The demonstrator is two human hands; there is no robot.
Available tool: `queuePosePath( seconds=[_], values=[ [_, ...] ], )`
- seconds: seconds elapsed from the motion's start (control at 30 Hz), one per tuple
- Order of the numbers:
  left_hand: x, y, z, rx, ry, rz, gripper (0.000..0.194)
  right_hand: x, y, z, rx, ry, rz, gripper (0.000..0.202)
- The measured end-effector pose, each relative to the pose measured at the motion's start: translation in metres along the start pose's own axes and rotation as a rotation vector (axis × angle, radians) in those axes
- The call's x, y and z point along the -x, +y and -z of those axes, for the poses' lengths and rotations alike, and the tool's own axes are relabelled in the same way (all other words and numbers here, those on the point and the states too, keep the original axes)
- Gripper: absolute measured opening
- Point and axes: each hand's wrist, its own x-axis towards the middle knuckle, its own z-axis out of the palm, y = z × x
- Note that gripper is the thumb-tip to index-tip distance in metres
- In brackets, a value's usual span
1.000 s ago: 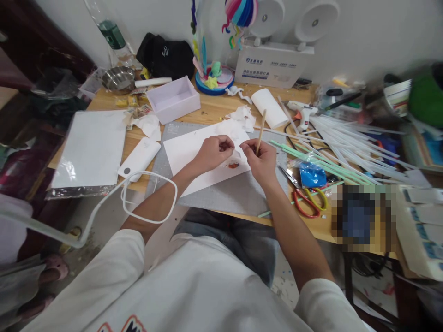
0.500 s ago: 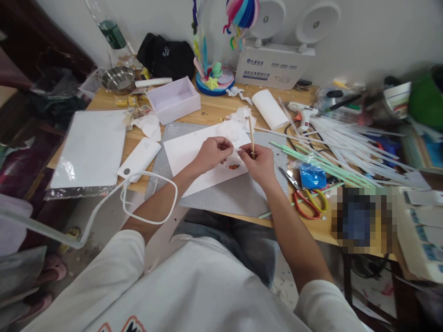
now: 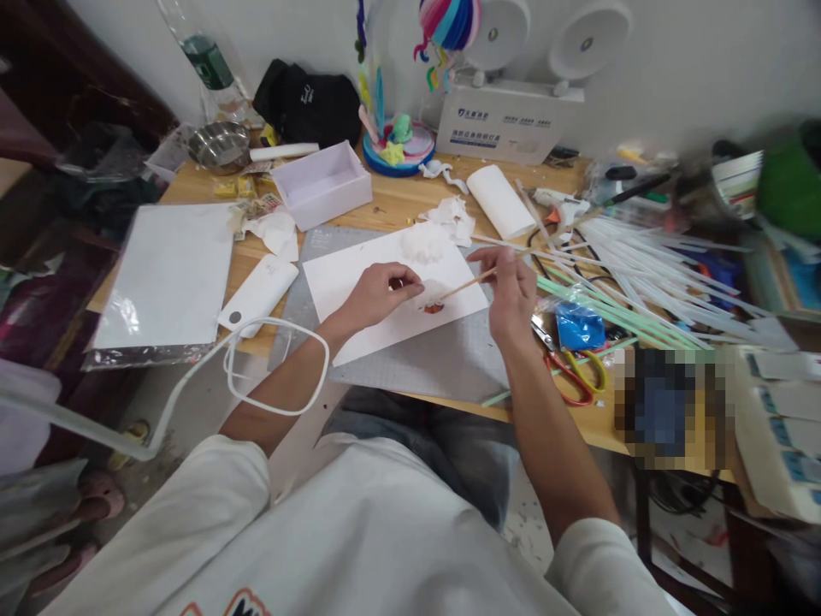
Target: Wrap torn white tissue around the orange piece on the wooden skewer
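My right hand (image 3: 513, 287) grips a thin wooden stick (image 3: 471, 281), slanted down to the left. The stick's lower tip is at or just above a small orange-red and dark patch (image 3: 432, 308) on a white sheet (image 3: 352, 274). Over the sheet, left of the patch, my left hand (image 3: 388, 291) has thumb and forefinger pinched together; whatever lies between them is too small to make out. A fluffy white tuft (image 3: 423, 243) rests near the sheet's top edge. Under the sheet is a grey cutting mat (image 3: 410, 376).
Scissors (image 3: 574, 376), a blue packet (image 3: 579, 327), green sticks (image 3: 616, 308) and white glue sticks (image 3: 654, 265) lie to the right. A glue gun (image 3: 564, 205) and paper roll (image 3: 500, 201) are behind. A white cable (image 3: 324, 368) loops over my left forearm beside a power bank (image 3: 260, 295).
The stick has swung from upright to slanted, its tip now down by the orange-red patch. My right hand has moved right, away from my left hand, which has shifted slightly left and down.
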Motion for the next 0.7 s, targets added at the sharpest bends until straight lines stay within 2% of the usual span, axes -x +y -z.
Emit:
queuePosePath(
  seconds=[0.13,0.27,0.43,0.57,0.7],
  values=[
    [0.021,0.002,0.002,-0.117,-0.105,-0.001,0.013,0.013,-0.011,0.011,0.043,-0.047,-0.027,0.055],
    [0.031,0.001,-0.01,-0.163,-0.157,-0.014,0.009,0.033,0.001,0.018,0.191,-0.098,-0.006,0.05],
    [0.028,-0.004,-0.022,-0.22,-0.166,-0.104,0.011,0.04,0.019,0.018,0.317,-0.099,0.056,0.046],
    [0.022,-0.01,-0.024,-0.278,-0.149,-0.192,0.017,0.036,0.017,0.015,0.371,-0.124,0.088,0.043],
    [0.017,-0.013,-0.028,-0.318,-0.115,-0.215,0.021,0.036,0.014,0.015,0.372,-0.109,0.13,0.041]
  ],
)
